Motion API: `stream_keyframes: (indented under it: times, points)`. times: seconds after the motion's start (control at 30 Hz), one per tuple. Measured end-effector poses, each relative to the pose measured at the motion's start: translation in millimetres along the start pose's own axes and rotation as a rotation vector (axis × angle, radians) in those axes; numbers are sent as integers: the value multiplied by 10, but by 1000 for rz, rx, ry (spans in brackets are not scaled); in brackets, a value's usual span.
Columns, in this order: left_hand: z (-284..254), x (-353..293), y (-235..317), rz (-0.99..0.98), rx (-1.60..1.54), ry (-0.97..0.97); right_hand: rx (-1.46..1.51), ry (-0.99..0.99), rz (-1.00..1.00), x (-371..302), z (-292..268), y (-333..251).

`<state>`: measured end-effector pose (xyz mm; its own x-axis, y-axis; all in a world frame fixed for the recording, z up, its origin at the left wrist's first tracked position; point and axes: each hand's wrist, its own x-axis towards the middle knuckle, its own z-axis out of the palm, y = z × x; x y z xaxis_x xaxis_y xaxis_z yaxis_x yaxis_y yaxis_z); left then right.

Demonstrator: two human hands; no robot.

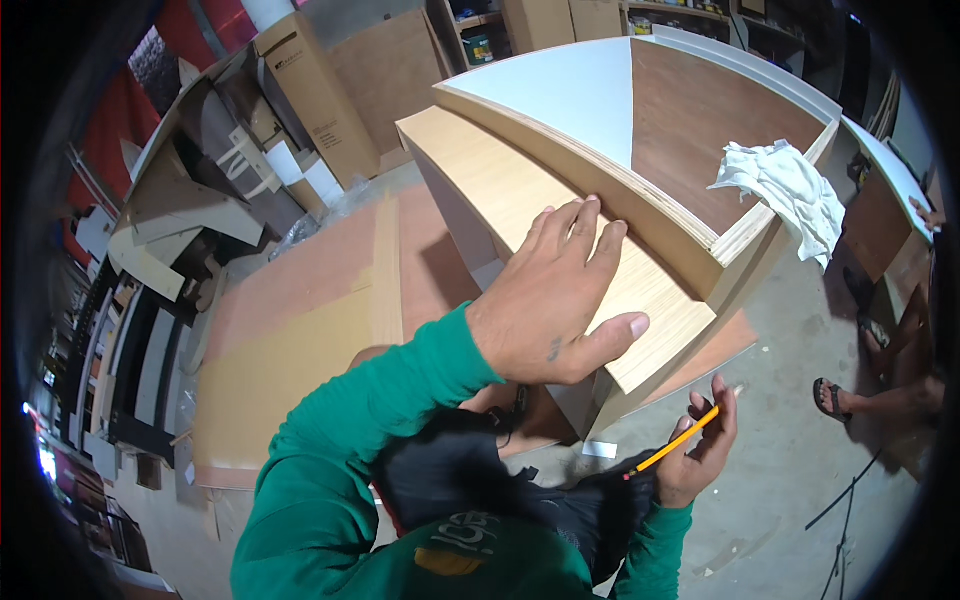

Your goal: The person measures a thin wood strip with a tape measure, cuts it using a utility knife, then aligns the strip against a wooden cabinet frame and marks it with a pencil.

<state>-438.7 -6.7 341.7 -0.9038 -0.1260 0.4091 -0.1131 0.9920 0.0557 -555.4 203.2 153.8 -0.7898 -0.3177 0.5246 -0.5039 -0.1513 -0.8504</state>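
Observation:
My left hand (555, 295) rests with its fingers stretched out on a pale wood-grain strip (480, 170) along the side of a large cabinet. A raised wooden frame edge (600, 185) runs beside my fingertips. Lower right of the cabinet's corner, my right hand (705, 450) is closed around a yellow pencil (675, 443), whose red end points down to the left. Inside the frame lie a white panel (570, 95) and a brown plywood panel (700, 120). A crumpled white cloth (785, 195) hangs over the frame's right corner.
A large board (290, 370) lies on the floor at left. Cardboard boxes (315, 95) and stacked offcuts (200, 220) stand behind it. At right is another person's sandalled foot (832, 400), with thin dark strips (845, 515) on the floor nearby.

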Motion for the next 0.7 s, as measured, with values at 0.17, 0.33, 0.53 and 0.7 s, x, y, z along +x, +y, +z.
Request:
stream_keyframes:
  times: [0.17,0.33,0.53,0.7]
  points:
    - [-35,54,28,-24,6,-74,58,62,-573,151,171,-319]
    - [-119,50,-79,-101,-126,-115,112,-137,-719,519,452,-703]
    - [-236,-229,-1057,-394,-96,-113,84,-266,-672,633,628,-770]
    - [-225,-349,-2534,-470,-194,41,100,-18,-768,511,891,-641]
